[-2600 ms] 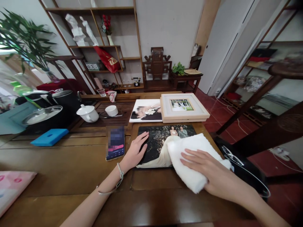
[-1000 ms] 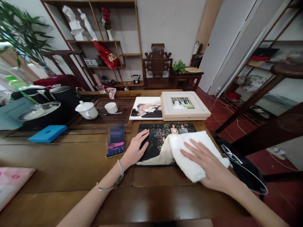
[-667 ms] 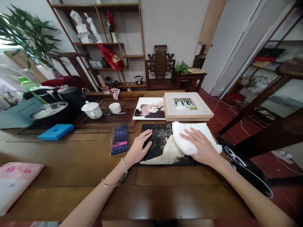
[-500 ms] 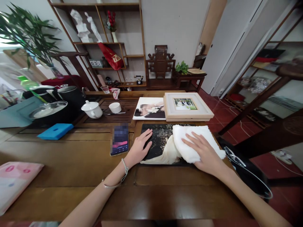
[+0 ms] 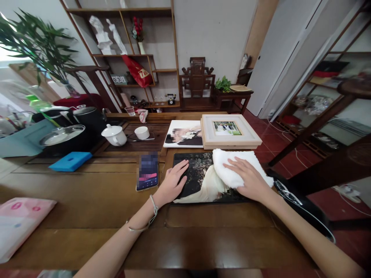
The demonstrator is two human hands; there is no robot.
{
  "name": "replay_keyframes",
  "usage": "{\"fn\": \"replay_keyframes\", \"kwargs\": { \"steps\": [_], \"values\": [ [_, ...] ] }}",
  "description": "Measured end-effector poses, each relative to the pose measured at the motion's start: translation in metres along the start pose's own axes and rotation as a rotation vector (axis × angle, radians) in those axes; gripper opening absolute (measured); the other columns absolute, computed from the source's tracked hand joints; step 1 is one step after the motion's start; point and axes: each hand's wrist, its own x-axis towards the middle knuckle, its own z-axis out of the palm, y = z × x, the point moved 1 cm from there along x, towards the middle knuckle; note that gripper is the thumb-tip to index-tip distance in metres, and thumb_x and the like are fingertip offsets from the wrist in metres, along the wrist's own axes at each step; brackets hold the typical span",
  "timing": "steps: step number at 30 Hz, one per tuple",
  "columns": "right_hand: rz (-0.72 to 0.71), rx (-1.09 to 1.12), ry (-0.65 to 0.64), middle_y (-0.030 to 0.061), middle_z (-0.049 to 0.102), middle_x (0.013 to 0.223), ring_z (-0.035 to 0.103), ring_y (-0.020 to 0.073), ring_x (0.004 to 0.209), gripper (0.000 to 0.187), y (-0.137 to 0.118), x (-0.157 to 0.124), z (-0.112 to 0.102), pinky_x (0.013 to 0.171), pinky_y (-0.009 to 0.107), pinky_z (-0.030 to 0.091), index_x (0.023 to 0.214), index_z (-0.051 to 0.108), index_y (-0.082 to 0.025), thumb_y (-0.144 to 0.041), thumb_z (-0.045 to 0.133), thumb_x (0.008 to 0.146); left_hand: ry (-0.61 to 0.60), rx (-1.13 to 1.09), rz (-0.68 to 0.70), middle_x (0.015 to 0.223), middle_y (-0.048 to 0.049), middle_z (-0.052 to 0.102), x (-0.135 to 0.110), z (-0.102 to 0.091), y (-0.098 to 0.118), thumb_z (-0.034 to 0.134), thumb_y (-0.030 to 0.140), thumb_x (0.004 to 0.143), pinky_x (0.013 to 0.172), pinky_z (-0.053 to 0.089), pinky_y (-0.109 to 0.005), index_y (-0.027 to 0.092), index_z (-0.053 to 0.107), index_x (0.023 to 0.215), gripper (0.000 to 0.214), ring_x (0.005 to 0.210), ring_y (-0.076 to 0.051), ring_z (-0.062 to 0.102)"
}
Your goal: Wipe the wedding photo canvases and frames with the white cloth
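Observation:
A dark photo panel (image 5: 199,173) with a pale flowing dress in its picture lies flat on the wooden table. My left hand (image 5: 175,179) rests on the panel's left edge, fingers stretched out and holding nothing. A fluffy white cloth (image 5: 224,164) covers the panel's upper right part. Pressing down on that cloth is my right hand (image 5: 249,177), its fingers spread over the top. What lies under the cloth is hidden. Just left of my left hand is a phone (image 5: 147,172) with its screen lit.
Behind the panel lie a white-edged photo print (image 5: 184,134) and a pale wooden picture frame (image 5: 232,131). A lidded white bowl (image 5: 114,135) and a small white cup (image 5: 142,133) stand on the tea tray. Further left are a blue block (image 5: 71,161) and a pink-and-white packet (image 5: 24,224).
My right hand and the cloth have shifted slightly up, baring more of the panel's lower right. My left hand keeps its place on the panel's left edge.

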Motion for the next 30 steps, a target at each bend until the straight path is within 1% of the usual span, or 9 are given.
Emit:
{"fn": "replay_keyframes", "kwargs": {
  "steps": [2, 4, 11, 14, 17, 21, 23, 26, 30],
  "values": [
    [0.017, -0.001, -0.001, 0.0147, 0.049, 0.146, 0.035, 0.0386, 0.139, 0.078, 0.002, 0.006, 0.001, 0.112, 0.062, 0.028, 0.138, 0.055, -0.015, -0.012, 0.054, 0.060, 0.003, 0.006, 0.003, 0.154, -0.0116, 0.040, 0.001, -0.001, 0.000, 0.037, 0.025, 0.098, 0.116, 0.029, -0.051, 0.020, 0.046, 0.142, 0.045, 0.145, -0.024, 0.033],
    [0.018, -0.006, -0.001, 0.0152, 0.048, 0.148, 0.033, 0.0385, 0.140, 0.080, -0.002, 0.003, 0.002, 0.113, 0.062, 0.026, 0.140, 0.053, -0.015, -0.011, 0.054, 0.060, 0.006, 0.008, 0.003, 0.154, -0.0117, 0.041, 0.002, -0.001, -0.001, 0.037, 0.026, 0.098, 0.116, 0.029, -0.051, 0.020, 0.047, 0.142, 0.045, 0.145, -0.024, 0.033],
    [-0.079, -0.008, -0.023, 0.0105, 0.041, 0.153, 0.022, 0.0353, 0.146, 0.090, -0.035, -0.045, -0.004, 0.115, 0.063, 0.020, 0.148, 0.042, -0.021, -0.009, 0.051, 0.059, -0.014, -0.010, 0.008, 0.155, -0.0105, 0.040, 0.006, -0.003, -0.006, 0.040, 0.029, 0.099, 0.116, 0.028, -0.052, 0.023, 0.045, 0.143, 0.045, 0.146, -0.024, 0.032],
    [-0.116, -0.005, -0.069, 0.0093, 0.039, 0.155, 0.020, 0.0350, 0.147, 0.094, -0.041, -0.053, -0.010, 0.115, 0.063, 0.019, 0.149, 0.039, -0.022, -0.007, 0.052, 0.057, -0.012, -0.007, 0.006, 0.155, -0.0106, 0.040, 0.006, -0.003, -0.006, 0.040, 0.030, 0.099, 0.115, 0.029, -0.052, 0.023, 0.045, 0.143, 0.044, 0.145, -0.025, 0.033],
    [-0.122, 0.014, -0.100, 0.0091, 0.040, 0.154, 0.022, 0.0337, 0.146, 0.093, -0.031, -0.037, -0.011, 0.115, 0.060, 0.021, 0.147, 0.042, -0.023, -0.006, 0.053, 0.056, -0.005, -0.008, 0.013, 0.154, -0.0102, 0.041, 0.006, -0.002, -0.006, 0.040, 0.031, 0.100, 0.115, 0.029, -0.051, 0.024, 0.046, 0.142, 0.043, 0.145, -0.024, 0.034],
    [-0.056, 0.015, -0.075, 0.0131, 0.046, 0.150, 0.029, 0.0359, 0.143, 0.083, -0.009, 0.009, -0.005, 0.113, 0.060, 0.024, 0.142, 0.050, -0.020, -0.010, 0.056, 0.060, -0.003, -0.006, 0.012, 0.154, -0.0104, 0.041, 0.006, -0.002, -0.006, 0.040, 0.031, 0.100, 0.115, 0.029, -0.051, 0.024, 0.046, 0.142, 0.043, 0.145, -0.025, 0.035],
    [-0.014, -0.017, -0.075, 0.0148, 0.046, 0.149, 0.031, 0.0384, 0.141, 0.080, -0.005, 0.028, -0.002, 0.112, 0.062, 0.025, 0.141, 0.051, -0.018, -0.013, 0.058, 0.061, -0.002, -0.006, 0.009, 0.154, -0.0105, 0.041, 0.005, -0.002, -0.006, 0.038, 0.030, 0.100, 0.115, 0.029, -0.051, 0.023, 0.046, 0.142, 0.043, 0.145, -0.025, 0.035],
    [0.008, -0.068, -0.119, 0.0172, 0.044, 0.150, 0.028, 0.0419, 0.142, 0.081, -0.019, 0.035, 0.001, 0.112, 0.064, 0.022, 0.143, 0.048, -0.014, -0.012, 0.059, 0.063, 0.000, -0.004, 0.003, 0.154, -0.0108, 0.041, 0.005, -0.002, -0.004, 0.038, 0.029, 0.100, 0.116, 0.029, -0.051, 0.022, 0.047, 0.141, 0.043, 0.144, -0.025, 0.035],
    [-0.103, -0.065, -0.180, 0.0172, 0.036, 0.155, 0.017, 0.0417, 0.146, 0.091, -0.065, 0.004, 0.001, 0.115, 0.064, 0.015, 0.149, 0.039, -0.015, -0.011, 0.060, 0.060, -0.001, 0.001, -0.012, 0.154, -0.0112, 0.041, 0.005, -0.002, -0.003, 0.038, 0.028, 0.099, 0.116, 0.029, -0.051, 0.021, 0.047, 0.141, 0.043, 0.145, -0.024, 0.034]
  ]
}}
